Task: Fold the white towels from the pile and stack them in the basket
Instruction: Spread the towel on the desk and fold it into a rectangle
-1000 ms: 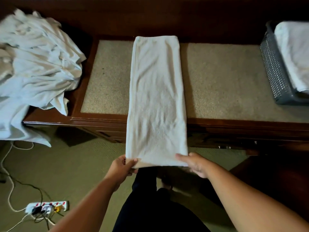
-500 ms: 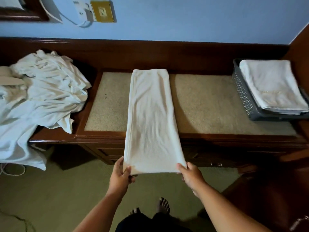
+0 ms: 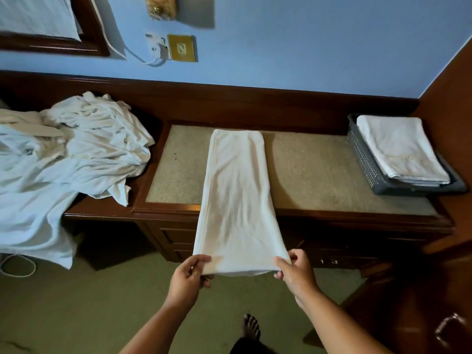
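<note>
White towel [image 3: 237,198] overhangs desk [image 3: 321,172]; left hand [image 3: 187,277], right hand [image 3: 297,273] pinch corners.

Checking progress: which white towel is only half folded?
The long towel across the desk, pinched by left hand and right hand; basket towels are fully folded, pile crumpled.

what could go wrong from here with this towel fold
The long towel hangs off the desk, pinched only at its near corners by the left grip and right grip; a slip could drop that end to the floor. The towel pile also overhangs the desk and might slide off.
</note>
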Available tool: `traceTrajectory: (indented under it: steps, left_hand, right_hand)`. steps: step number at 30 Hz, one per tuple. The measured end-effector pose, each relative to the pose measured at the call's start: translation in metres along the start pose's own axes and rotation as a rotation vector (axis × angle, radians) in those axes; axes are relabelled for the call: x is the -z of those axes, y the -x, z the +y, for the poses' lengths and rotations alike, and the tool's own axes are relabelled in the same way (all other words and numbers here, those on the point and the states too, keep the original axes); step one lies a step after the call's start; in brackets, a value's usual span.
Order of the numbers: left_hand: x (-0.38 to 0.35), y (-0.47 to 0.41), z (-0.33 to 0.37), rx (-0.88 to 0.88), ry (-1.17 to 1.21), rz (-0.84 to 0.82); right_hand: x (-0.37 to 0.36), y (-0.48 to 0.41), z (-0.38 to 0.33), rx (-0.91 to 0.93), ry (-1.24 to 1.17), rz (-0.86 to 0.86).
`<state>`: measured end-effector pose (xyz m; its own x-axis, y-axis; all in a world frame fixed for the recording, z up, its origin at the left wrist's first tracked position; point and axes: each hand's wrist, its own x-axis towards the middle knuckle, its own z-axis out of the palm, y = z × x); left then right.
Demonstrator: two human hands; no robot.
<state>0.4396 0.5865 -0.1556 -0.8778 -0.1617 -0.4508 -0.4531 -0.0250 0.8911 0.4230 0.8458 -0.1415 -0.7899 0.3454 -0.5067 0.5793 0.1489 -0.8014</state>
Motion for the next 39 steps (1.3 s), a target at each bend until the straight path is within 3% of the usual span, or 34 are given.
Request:
traceTrajectory:
  steps: [5, 10, 19, 24, 27, 33, 36, 39]
  left_hand:
    - [0.029, 0.027, -0.008, 0.012, 0.000, -0.047]
    - [0.046, 0.040, -0.006, 0.009, 0.026, -0.096]
    - [0.056, 0.019, 0.061, -0.099, 0.051, -0.325]
    - [0.044, -0.014, 0.115, -0.289, -0.046, -0.195]
    - [0.032, -0.035, 0.150, -0.305, -0.049, -0.158]
    - [0.012, -0.101, 0.201, -0.484, -0.425, 0.067]
    - [0.004, -0.152, 0.228, -0.472, -0.480, 0.122]
    - [-0.006, -0.206, 0.250, -0.436, -0.457, 0.064]
  right_hand:
    - [-0.003, 0.041, 0.022, 0.092, -0.032, -0.062]
    - [-0.003, 0.066, 0.027, 0.066, -0.102, -0.107]
    - [0.021, 0.059, -0.046, 0.238, -0.169, -0.201]
    - [0.035, 0.030, -0.093, 0.374, -0.056, -0.380]
    - [0.037, 0.003, -0.122, 0.507, 0.087, -0.238]
    - [0.031, -0.062, -0.185, 0.695, 0.247, -0.017]
    - [0.017, -0.113, -0.215, 0.729, 0.342, 0.030]
    - [-0.001, -0.167, -0.241, 0.678, 0.355, 0.080]
